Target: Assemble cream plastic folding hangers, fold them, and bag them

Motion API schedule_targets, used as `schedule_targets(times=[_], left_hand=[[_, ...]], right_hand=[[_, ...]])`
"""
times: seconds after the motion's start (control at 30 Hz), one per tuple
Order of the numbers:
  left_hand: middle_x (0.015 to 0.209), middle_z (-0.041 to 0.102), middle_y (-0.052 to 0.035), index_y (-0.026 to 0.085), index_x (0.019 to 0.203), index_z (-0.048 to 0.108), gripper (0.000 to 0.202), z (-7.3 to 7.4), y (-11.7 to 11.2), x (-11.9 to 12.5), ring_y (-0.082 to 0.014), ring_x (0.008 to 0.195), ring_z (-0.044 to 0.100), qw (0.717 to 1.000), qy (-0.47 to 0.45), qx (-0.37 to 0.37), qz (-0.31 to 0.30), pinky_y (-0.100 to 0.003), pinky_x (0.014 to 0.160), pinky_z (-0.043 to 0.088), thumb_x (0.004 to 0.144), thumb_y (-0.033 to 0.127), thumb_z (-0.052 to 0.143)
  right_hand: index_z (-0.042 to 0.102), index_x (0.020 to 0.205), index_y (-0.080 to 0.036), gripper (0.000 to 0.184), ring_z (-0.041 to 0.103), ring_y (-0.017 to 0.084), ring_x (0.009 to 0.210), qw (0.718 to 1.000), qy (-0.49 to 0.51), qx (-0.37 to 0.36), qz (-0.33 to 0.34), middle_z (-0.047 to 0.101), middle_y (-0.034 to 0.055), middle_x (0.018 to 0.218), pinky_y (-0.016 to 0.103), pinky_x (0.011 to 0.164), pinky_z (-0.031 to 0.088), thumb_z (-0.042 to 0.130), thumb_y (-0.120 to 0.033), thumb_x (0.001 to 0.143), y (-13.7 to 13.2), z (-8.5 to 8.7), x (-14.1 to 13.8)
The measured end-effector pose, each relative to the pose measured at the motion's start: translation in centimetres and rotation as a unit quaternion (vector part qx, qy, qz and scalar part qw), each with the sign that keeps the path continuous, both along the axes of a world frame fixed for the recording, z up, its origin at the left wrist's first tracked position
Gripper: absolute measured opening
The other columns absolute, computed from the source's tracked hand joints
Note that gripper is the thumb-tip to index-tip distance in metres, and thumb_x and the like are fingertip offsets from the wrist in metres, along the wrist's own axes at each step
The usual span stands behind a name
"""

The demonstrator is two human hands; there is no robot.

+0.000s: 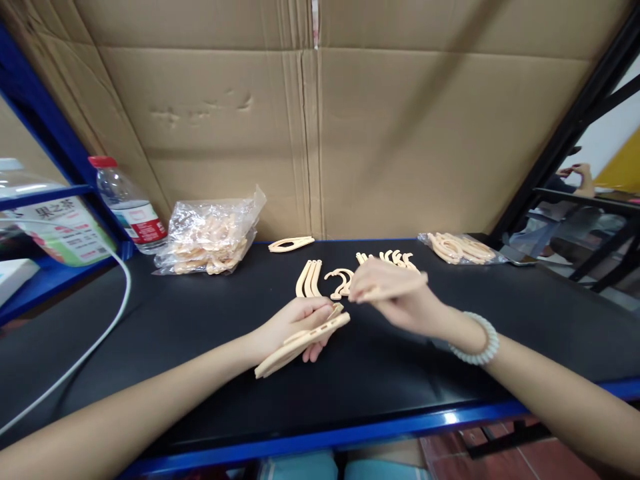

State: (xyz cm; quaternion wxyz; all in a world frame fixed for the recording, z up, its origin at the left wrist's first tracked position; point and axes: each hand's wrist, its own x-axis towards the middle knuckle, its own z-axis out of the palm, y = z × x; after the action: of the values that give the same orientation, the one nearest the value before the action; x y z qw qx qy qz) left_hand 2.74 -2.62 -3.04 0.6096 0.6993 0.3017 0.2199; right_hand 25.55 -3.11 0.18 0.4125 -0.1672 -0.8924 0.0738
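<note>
My left hand (295,319) is closed around beige plastic hanger arms (300,343), and a row of small slots shows on the front one. To its right, my right hand (407,308), slightly blurred, grips another beige hanger arm (400,288) across its fingers. A small gap separates the two hands above the black tabletop. Just beyond them lie several curved hanger arms (309,279) side by side and some hanger hooks (342,283). More curved pieces (397,259) are partly hidden behind my right hand.
A clear bag of beige parts (213,237) stands at the back left beside a red-capped bottle (133,207). One assembled-looking hanger piece (291,244) lies near the cardboard wall (400,133). Another bag (460,248) rests back right. A white cable (117,313) crosses the left side.
</note>
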Motion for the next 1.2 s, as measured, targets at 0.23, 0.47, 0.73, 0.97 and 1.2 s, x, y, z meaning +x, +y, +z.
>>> schedule_targets(times=[0.23, 0.47, 0.73, 0.97, 1.2], left_hand=[[0.066, 0.066, -0.0057, 0.011, 0.093, 0.065, 0.023, -0.1, 0.9, -0.4, -0.014, 0.056, 0.062, 0.983, -0.118, -0.138, 0.04, -0.02, 0.051, 0.051, 0.082, 0.031, 0.067], [0.075, 0.072, -0.0072, 0.013, 0.094, 0.07, 0.015, 0.2, 0.7, -0.7, -0.0145, 0.064, 0.065, 0.97, -0.165, -0.16, 0.083, -0.022, 0.065, 0.054, 0.081, 0.019, 0.066], [0.08, 0.072, -0.0082, 0.013, 0.093, 0.071, 0.018, 0.2, 0.5, -0.3, -0.019, 0.074, 0.069, 0.942, -0.21, -0.204, 0.162, -0.028, 0.073, 0.057, 0.076, 0.009, 0.066], [0.08, 0.073, -0.0079, 0.013, 0.099, 0.07, 0.019, 0.7, -0.2, 0.2, -0.0161, 0.069, 0.068, 0.937, -0.202, -0.211, 0.193, -0.025, 0.067, 0.056, 0.085, 0.01, 0.058], [0.087, 0.072, -0.0111, 0.01, 0.096, 0.07, 0.029, 0.8, -0.4, 0.1, -0.0202, 0.081, 0.067, 0.939, -0.201, -0.214, 0.181, -0.029, 0.079, 0.054, 0.088, 0.036, 0.059]], right_hand=[[0.065, 0.086, -0.014, 0.01, 0.059, 0.016, 0.06, 0.924, -0.059, -0.232, -0.298, 0.065, 0.0036, 0.07, 0.027, 0.056, 0.045, 0.057, -0.022, 0.086, 6.3, 0.5, 7.6], [0.066, 0.101, -0.013, 0.021, 0.062, 0.019, 0.057, 0.845, -0.164, -0.264, -0.435, 0.065, 0.0029, 0.063, 0.028, 0.056, 0.047, 0.059, -0.016, 0.081, 8.0, -1.1, 9.8], [0.06, 0.117, -0.017, 0.026, 0.054, 0.025, 0.106, 0.965, -0.048, 0.023, -0.258, 0.053, 0.0138, 0.114, 0.041, 0.09, 0.047, 0.051, -0.021, 0.093, 2.6, -1.3, 2.9], [0.063, 0.09, -0.018, 0.022, 0.053, 0.02, 0.102, 0.966, -0.204, 0.155, -0.017, 0.062, 0.0056, 0.098, 0.036, 0.096, 0.038, 0.048, -0.03, 0.1, -3.2, -2.4, -3.6], [0.064, 0.091, -0.017, 0.022, 0.052, 0.02, 0.104, 0.959, -0.219, 0.175, -0.04, 0.062, 0.0077, 0.105, 0.037, 0.096, 0.036, 0.05, -0.032, 0.1, -2.7, -2.7, -3.0]])
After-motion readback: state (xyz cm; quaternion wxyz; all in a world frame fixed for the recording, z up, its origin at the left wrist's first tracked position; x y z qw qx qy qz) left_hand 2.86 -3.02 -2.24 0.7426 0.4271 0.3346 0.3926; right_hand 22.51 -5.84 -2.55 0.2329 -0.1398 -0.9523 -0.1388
